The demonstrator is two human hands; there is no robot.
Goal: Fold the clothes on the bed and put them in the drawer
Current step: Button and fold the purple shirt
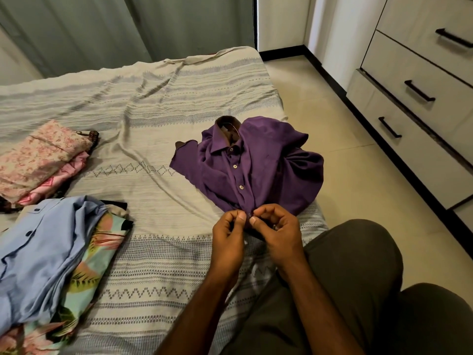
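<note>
Both hands, left hand [228, 228] and right hand [275, 226], are pinching the purple shirt [256, 165] at its front placket, each grip closed on cloth, seemingly buttoning. It is lying unfolded at the bed [153, 103] edge. Other clothes [51, 242] are waiting; drawers [414, 98] are sitting closed.

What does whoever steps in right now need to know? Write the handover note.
Left hand and right hand: both pinch the front placket of the purple shirt near its lower end, apparently fastening a button.
Purple shirt: lies collar away from the person at the right edge of the bed, rumpled, not folded.
Blue shirt and floral shirt: heaped unfolded at the near left.
Pink clothes: stacked, apparently folded, at the far left.
Drawers: all shut; the lowest stands slightly proud.
Left: finish buttoning, fold all three shirts, load a drawer.
</note>
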